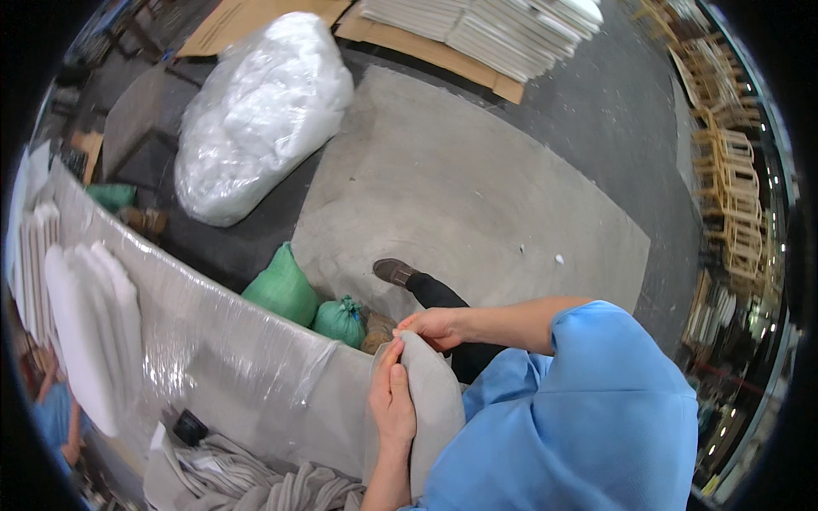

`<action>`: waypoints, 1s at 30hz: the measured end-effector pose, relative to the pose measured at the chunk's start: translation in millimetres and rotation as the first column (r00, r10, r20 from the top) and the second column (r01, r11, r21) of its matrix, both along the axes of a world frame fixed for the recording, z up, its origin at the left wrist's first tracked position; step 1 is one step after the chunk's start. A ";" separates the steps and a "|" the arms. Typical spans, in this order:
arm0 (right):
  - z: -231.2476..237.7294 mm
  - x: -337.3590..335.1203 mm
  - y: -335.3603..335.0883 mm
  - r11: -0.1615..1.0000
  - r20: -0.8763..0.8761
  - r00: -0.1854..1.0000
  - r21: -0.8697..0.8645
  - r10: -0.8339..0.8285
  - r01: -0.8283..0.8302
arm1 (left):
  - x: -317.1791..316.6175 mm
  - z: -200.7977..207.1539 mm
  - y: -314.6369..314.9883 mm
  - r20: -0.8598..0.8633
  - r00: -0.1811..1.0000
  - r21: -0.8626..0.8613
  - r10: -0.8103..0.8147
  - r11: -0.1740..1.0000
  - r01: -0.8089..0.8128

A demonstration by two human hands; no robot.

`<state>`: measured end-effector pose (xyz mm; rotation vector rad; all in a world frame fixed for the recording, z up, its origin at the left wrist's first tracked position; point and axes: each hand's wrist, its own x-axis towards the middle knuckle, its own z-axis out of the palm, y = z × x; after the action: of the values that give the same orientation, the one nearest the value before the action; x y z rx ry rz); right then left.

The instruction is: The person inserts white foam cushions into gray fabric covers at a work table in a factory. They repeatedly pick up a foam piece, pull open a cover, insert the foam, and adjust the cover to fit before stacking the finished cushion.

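Observation:
A light grey fabric-covered cushion [436,407] stands on edge against my body at the near edge of the plastic-wrapped table. My left hand [392,402] grips its left edge, fingers reaching to the upper corner. At that same corner, my right hand [433,327] pinches the fabric, and the fingertips of both hands nearly meet. What lies between the fingertips is too small to make out. A heap of grey fabric covers [247,475] lies on the table to the left of my left forearm.
The table [256,358] curves across the left, with white foam pads [95,332] on it. Beyond it are green sacks [283,289], a large clear bag of white filling [264,115] and stacked white sheets [486,34]. Wooden chair frames [734,192] line the right. Another person's arm [72,426] shows far left.

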<state>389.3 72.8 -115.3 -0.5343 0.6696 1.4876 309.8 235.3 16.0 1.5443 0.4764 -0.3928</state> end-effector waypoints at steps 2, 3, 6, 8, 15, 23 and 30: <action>2.3 -6.4 5.0 0.997 0.017 0.998 -0.041 -0.068 0.068 | 0.6 -5.1 -4.2 0.080 0.997 0.018 -0.011 1.000 0.010; -4.1 -14.7 5.9 0.995 0.014 0.996 -0.042 -0.093 0.093 | -0.7 -5.9 -6.5 0.071 0.997 -0.003 0.006 1.000 -0.006; -25.2 -31.3 10.5 0.990 0.008 0.992 -0.072 -0.123 0.123 | -3.5 -13.9 -8.1 0.045 0.998 -0.048 0.038 0.998 -0.036; -13.3 -27.2 13.7 0.988 0.009 0.996 -0.131 -0.086 0.086 | -4.4 -21.9 -5.5 0.034 0.999 -0.062 0.029 0.998 -0.027; 1.0 -8.6 -6.5 0.941 0.499 0.866 -0.298 0.009 0.162 | -8.0 -34.9 0.1 -0.004 1.000 -0.161 -0.006 0.987 0.005; 71.8 -6.7 14.0 0.909 0.753 0.565 0.106 -0.338 0.403 | -23.8 -47.7 -1.5 -0.060 0.979 -0.152 0.196 0.967 -0.203; 58.4 4.9 30.8 0.912 0.688 0.663 -0.002 -0.297 0.411 | -19.6 -45.1 -5.6 0.008 0.924 -0.232 0.383 0.899 -0.370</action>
<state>394.2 103.5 -56.9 -0.9513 0.2768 0.7690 290.2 229.6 -29.1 1.2031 0.6517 -0.0987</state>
